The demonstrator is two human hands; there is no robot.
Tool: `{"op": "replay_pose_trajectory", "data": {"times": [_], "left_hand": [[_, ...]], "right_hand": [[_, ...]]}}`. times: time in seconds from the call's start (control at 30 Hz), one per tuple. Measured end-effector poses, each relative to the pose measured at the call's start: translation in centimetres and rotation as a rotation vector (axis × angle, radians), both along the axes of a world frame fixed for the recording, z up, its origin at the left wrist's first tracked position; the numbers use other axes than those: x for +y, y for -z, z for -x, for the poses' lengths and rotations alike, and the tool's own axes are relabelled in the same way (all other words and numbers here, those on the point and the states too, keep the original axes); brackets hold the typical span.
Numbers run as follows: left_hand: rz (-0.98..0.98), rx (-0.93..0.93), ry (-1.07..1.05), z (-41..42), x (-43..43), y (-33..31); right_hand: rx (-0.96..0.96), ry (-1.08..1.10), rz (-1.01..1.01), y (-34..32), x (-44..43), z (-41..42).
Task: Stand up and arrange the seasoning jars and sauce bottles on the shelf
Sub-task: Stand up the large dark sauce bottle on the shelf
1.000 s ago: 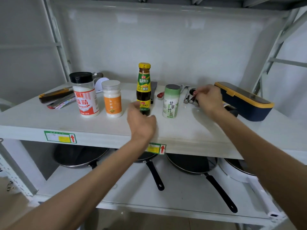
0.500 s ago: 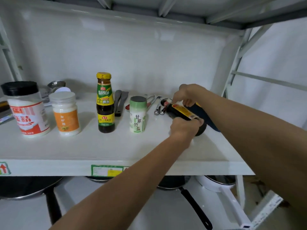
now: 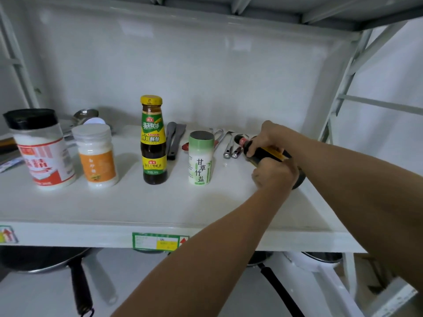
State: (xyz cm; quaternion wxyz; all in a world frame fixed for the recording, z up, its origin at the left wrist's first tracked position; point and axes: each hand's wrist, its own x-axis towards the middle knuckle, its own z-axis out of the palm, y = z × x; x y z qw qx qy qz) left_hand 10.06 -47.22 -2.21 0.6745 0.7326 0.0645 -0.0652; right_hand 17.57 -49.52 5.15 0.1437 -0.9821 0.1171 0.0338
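A dark sauce bottle (image 3: 263,153) with a red cap and a yellow label lies tilted at the right of the white shelf (image 3: 160,209). My right hand (image 3: 266,139) grips its neck end and my left hand (image 3: 274,173) grips its lower body. To the left four containers stand upright in a row: a green-and-white salt jar (image 3: 201,159), a yellow-capped oyster sauce bottle (image 3: 153,140), an orange-labelled jar (image 3: 96,155) and a black-lidded jar with a red label (image 3: 42,149).
Grey tongs (image 3: 174,140) and metal utensils (image 3: 229,145) lie at the back of the shelf. A ladle (image 3: 85,114) rests behind the left jars. Frying pans (image 3: 45,261) sit on the lower shelf. A slanted frame bar (image 3: 343,88) rises at the right.
My left hand left the oyster sauce bottle and moved right onto the lying dark bottle. Both hands now hold that bottle; the view has shifted right and closer.
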Motion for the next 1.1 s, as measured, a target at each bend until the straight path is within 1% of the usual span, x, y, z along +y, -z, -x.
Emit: {"op": "replay_pose_trajectory", "data": {"times": [0.07, 0.27, 0.37, 0.5, 0.6, 0.73, 0.83, 0.93, 1.1], "left_hand": [[0.008, 0.003, -0.008, 0.2, 0.4, -0.1], [0.003, -0.155, -0.138, 0.5, 1.4, 0.3], [0.038, -0.166, -0.137, 1.1, 2.3, 0.5], [0.012, -0.230, -0.141, 2.0, 3.5, 1.0], [0.028, -0.251, -0.152, 2.8, 4.4, 1.2], [-0.009, -0.297, -0.159, 3.2, 5.9, 1.8], [-0.018, -0.355, -0.172, 3.6, 6.8, 2.2], [-0.097, -0.420, -0.204, 3.7, 7.3, 2.8], [-0.120, -0.427, -0.166, 3.6, 7.9, 3.1]], "right_hand": [[-0.055, -0.003, -0.025, -0.4, 0.0, 0.5], [-0.224, -0.007, -0.212, -3.3, 0.2, 2.3], [-0.296, -0.027, -0.275, -4.2, 0.4, 4.1], [-0.401, -0.062, -0.345, -4.4, 0.3, 6.4], [-0.474, -0.111, -0.380, -4.1, 0.0, 8.0], [-0.568, -0.111, -0.453, -3.1, -0.6, 9.5], [-0.618, -0.132, -0.513, -2.3, -0.7, 10.2], [-0.641, -0.174, -0.568, -1.7, -0.1, 10.8], [-0.564, -0.206, -0.539, -2.4, -0.1, 11.3]]}}
